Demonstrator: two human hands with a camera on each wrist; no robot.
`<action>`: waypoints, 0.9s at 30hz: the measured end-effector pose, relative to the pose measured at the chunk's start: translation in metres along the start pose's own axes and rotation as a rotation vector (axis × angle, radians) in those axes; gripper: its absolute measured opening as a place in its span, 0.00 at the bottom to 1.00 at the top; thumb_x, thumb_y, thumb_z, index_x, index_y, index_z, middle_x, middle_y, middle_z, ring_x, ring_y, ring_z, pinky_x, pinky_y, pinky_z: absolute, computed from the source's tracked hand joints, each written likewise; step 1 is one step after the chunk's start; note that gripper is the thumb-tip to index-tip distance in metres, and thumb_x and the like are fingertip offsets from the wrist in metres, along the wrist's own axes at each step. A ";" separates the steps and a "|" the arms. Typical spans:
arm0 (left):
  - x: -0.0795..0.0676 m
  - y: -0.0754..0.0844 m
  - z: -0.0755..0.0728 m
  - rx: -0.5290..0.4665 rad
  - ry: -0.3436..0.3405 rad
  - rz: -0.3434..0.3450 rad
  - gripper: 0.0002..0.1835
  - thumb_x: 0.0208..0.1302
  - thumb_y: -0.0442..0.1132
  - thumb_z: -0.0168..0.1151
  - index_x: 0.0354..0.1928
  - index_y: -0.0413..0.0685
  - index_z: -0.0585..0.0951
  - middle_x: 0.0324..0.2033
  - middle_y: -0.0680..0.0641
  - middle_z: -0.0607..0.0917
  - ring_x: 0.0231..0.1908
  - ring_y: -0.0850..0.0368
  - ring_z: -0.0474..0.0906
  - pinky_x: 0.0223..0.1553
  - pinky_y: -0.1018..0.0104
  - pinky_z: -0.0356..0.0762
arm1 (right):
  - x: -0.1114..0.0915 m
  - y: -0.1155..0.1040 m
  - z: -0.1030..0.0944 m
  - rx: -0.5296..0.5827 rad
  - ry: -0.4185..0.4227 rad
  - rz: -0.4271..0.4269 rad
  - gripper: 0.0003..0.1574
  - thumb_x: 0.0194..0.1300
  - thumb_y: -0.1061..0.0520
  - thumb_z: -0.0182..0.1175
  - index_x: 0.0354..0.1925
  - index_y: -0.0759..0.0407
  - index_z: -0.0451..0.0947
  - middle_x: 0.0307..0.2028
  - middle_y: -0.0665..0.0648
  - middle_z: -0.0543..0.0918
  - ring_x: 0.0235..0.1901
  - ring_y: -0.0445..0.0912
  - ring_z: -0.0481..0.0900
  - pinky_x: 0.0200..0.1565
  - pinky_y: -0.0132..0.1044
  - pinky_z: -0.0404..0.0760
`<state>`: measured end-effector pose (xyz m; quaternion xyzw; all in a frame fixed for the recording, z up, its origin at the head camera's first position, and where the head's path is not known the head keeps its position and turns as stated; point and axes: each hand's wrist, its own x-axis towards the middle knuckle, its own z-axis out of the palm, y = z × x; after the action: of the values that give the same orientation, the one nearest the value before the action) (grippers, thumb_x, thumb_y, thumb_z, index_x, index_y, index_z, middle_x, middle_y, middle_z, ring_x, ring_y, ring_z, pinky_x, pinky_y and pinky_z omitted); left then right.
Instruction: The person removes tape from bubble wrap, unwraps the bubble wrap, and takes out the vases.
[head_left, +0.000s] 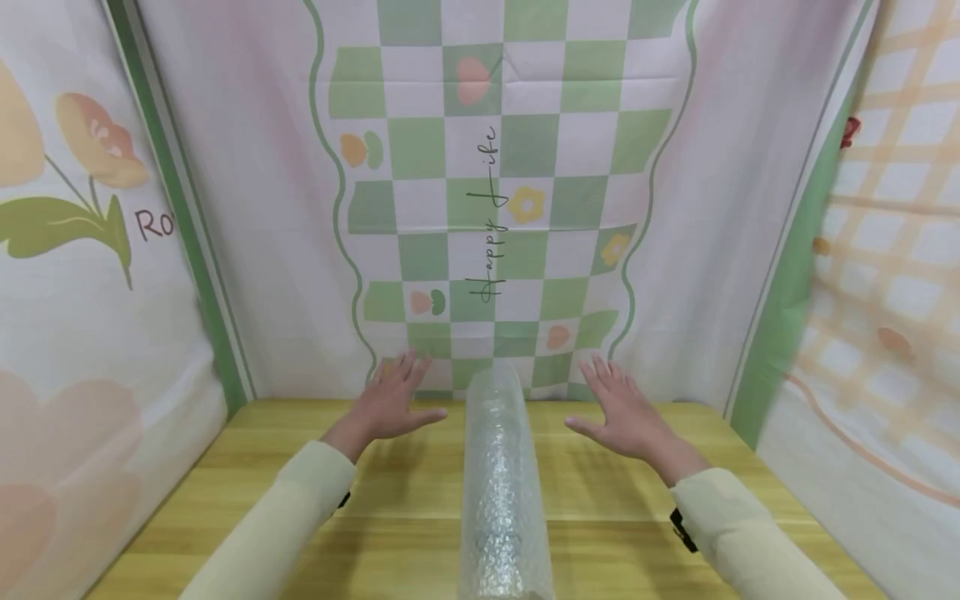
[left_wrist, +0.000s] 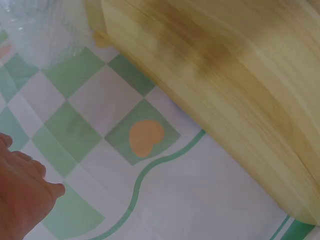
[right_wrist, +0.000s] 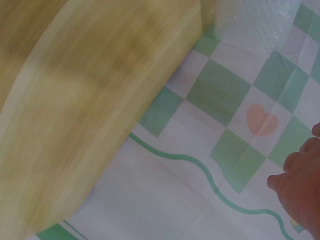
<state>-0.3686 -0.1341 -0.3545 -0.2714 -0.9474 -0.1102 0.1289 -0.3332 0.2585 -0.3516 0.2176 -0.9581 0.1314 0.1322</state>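
Left hand [head_left: 388,402] and right hand [head_left: 624,412] spread apart, I gripped nothing; the bubble wrap [head_left: 501,492] lay between them, touching neither. I judged it light, soft, slick and crushable, best cupped gently mid-length. Its far end passed the table [head_left: 600,533] edge, with room either side, the curtain [head_left: 495,200] beyond.

Checked green cloth [head_left: 465,200] behind wooden tabletop [head_left: 405,492], floral cloth [head_left: 67,308] left.

Left hand [head_left: 392,402] and right hand [head_left: 626,414] extend forward, fingers straight.
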 end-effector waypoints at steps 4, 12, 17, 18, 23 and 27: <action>-0.003 0.001 0.006 -0.010 0.003 0.000 0.53 0.61 0.73 0.49 0.77 0.46 0.47 0.75 0.38 0.44 0.73 0.40 0.41 0.70 0.42 0.32 | -0.005 -0.004 0.003 0.023 0.004 0.007 0.63 0.63 0.26 0.53 0.77 0.61 0.40 0.75 0.66 0.37 0.72 0.65 0.34 0.69 0.62 0.38; -0.014 0.008 0.016 -0.041 0.011 0.006 0.53 0.61 0.74 0.48 0.77 0.48 0.47 0.75 0.39 0.44 0.73 0.42 0.42 0.70 0.40 0.37 | -0.022 -0.016 0.011 0.120 0.000 0.038 0.62 0.64 0.30 0.56 0.76 0.62 0.39 0.75 0.67 0.37 0.72 0.65 0.36 0.68 0.65 0.41; -0.018 0.013 0.023 -0.049 0.009 0.020 0.53 0.62 0.73 0.49 0.77 0.47 0.46 0.75 0.40 0.44 0.73 0.43 0.43 0.70 0.40 0.39 | -0.030 -0.021 0.015 0.154 0.015 0.033 0.61 0.65 0.31 0.56 0.76 0.63 0.39 0.74 0.69 0.38 0.72 0.67 0.38 0.67 0.66 0.44; -0.018 0.015 0.024 -0.054 0.008 0.022 0.53 0.62 0.73 0.49 0.77 0.47 0.46 0.75 0.41 0.45 0.73 0.43 0.43 0.70 0.41 0.40 | -0.031 -0.023 0.016 0.153 0.017 0.030 0.62 0.65 0.31 0.56 0.76 0.63 0.39 0.74 0.69 0.39 0.72 0.67 0.39 0.67 0.66 0.45; -0.022 0.019 0.032 -0.099 -0.001 0.015 0.53 0.61 0.73 0.49 0.77 0.47 0.46 0.75 0.42 0.46 0.73 0.44 0.45 0.71 0.43 0.42 | -0.038 -0.030 0.019 0.173 0.016 0.027 0.62 0.65 0.31 0.55 0.76 0.64 0.39 0.74 0.69 0.39 0.71 0.67 0.40 0.66 0.66 0.47; -0.025 0.023 0.038 -0.149 -0.012 0.005 0.53 0.61 0.74 0.48 0.77 0.48 0.47 0.75 0.43 0.46 0.73 0.42 0.46 0.70 0.44 0.45 | -0.044 -0.035 0.021 0.203 0.018 0.035 0.62 0.65 0.29 0.54 0.76 0.63 0.39 0.74 0.69 0.39 0.71 0.68 0.41 0.66 0.66 0.48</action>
<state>-0.3424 -0.1166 -0.3950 -0.2834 -0.9366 -0.1784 0.1028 -0.2830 0.2384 -0.3782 0.2118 -0.9422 0.2321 0.1159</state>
